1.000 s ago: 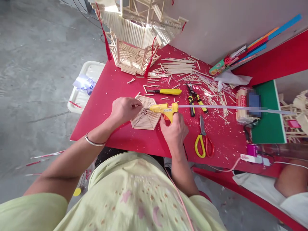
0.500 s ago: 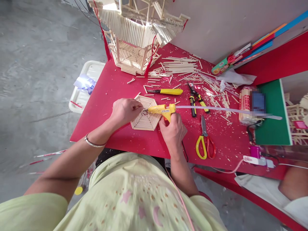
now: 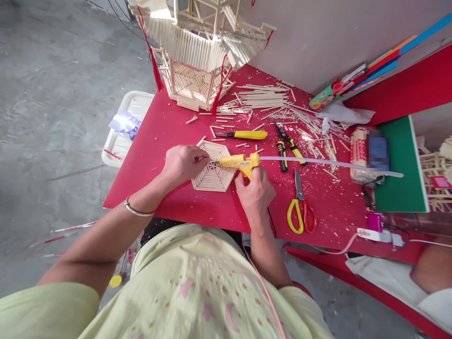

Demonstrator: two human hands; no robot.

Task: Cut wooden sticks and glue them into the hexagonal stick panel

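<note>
My right hand (image 3: 257,190) grips a yellow hot glue gun (image 3: 240,162), its nozzle pointing left. A long translucent glue stick (image 3: 318,161) sticks out of the gun's back end. Under the nozzle lies a hexagonal panel (image 3: 212,182) built of thin wooden sticks in concentric rings. My left hand (image 3: 185,162) is closed in a pinch over the panel's left part, close to the nozzle tip. Whatever lies between those fingertips is too small to make out.
A stick-built pavilion model (image 3: 192,84) with red tassels stands at the back. Loose wooden sticks (image 3: 264,98) litter the red table (image 3: 169,122). Nearby lie a yellow utility knife (image 3: 250,135), pliers (image 3: 287,146) and scissors (image 3: 300,202). Another person's arm (image 3: 432,268) shows at right.
The glue gun and my right hand have shifted very slightly right. The glue stick's free end sits a little closer to the gun. My left hand keeps its pinch in nearly the same place.
</note>
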